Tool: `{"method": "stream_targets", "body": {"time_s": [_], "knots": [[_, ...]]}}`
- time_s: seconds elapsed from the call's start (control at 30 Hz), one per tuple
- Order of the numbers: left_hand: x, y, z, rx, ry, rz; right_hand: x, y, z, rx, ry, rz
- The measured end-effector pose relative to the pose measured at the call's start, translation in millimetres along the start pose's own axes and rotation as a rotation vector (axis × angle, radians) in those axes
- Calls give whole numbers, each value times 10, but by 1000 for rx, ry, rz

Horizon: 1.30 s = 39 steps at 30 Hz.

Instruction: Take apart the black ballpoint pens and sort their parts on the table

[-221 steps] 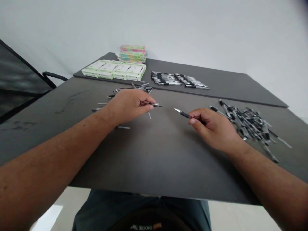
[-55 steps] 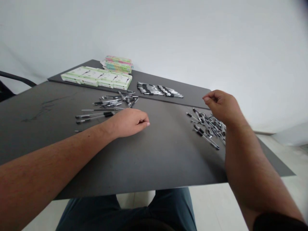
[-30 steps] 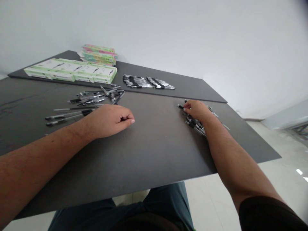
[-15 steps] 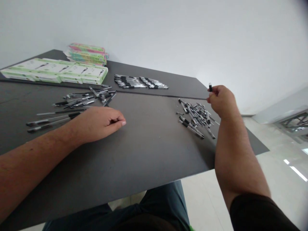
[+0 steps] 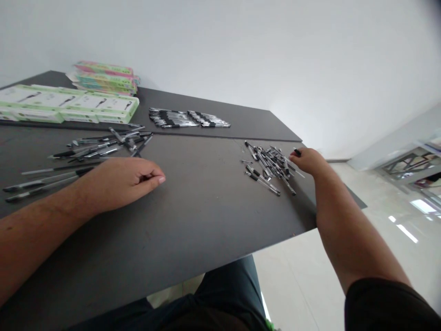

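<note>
In R grip [image 5: 308,161]: small blk pc [image 5: 297,152], by pen pile [image 5: 273,162].

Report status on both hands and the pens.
Right hand: pinching a black item, mostly hidden, beside right pen pile. Left hand: curled, nothing visible in grip. Left pens partly hidden behind it; nothing seen blocking.

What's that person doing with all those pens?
Their right hand holds a small black piece, too small to tell exactly what, beside a messy pile of pens and parts on a dark table. The left hand is loosely curled near another messy pile, with nothing visible in it. Farther back, two neat groups of pens lie side by side, to the right of some green-and-white boxes and a stack of colourful boxes.
</note>
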<state>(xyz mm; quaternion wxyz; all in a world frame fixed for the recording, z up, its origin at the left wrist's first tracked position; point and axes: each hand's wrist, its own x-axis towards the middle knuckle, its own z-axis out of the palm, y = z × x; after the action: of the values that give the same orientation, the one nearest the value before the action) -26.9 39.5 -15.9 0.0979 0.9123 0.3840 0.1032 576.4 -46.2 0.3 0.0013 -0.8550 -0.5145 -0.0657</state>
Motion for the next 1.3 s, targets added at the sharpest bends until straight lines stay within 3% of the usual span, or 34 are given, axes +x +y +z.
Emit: {"method": "stream_targets", "body": {"time_s": [0.13,0.33,0.6,0.87,1.3], "knots": [[33,61,-71,26,-68,-71,90,-85,92,-46,-56,16],[29,76,-79,32,-58,-83,145,-146,172,-57,-94,52],[26,96,-99,17,-67,-47,-30,170,88,2,31,105],[42,159,-116,7,-88,-56,-373,559,84,42,38,141],[36,95,-93,18,-73,-63,-642,544,311,-50,-102,129]]}}
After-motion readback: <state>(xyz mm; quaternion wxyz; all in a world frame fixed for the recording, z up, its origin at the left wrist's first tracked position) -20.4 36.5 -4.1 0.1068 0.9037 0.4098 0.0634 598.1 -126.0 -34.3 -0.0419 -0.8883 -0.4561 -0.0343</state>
